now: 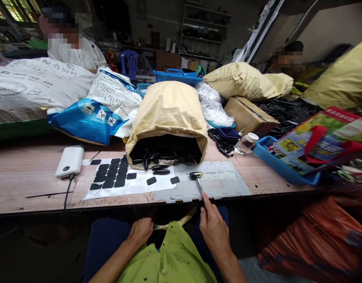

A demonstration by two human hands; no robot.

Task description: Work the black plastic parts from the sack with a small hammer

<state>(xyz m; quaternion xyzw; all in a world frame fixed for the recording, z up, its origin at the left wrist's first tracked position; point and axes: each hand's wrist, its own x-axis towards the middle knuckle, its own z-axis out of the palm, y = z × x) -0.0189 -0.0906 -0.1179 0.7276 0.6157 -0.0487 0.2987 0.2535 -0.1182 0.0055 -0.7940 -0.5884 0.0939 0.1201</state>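
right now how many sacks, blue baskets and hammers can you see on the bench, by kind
Large tan paper sacks: 3
White printed woven sacks: 2
Blue plastic baskets: 2
Small metal hammer with black head, handle touched by the right hand: 1
Total: 8
The left hand grips the green bag.

Your way forward is blocked by the tan sack (pixel 169 114) lying open-mouthed mid-surface, with the small hammer (pixel 197 179) just right of it. You have bare surface (pixel 27 177) at far left, past the power bank (pixel 70 161). The blue tray (pixel 282 167) crowds the right.
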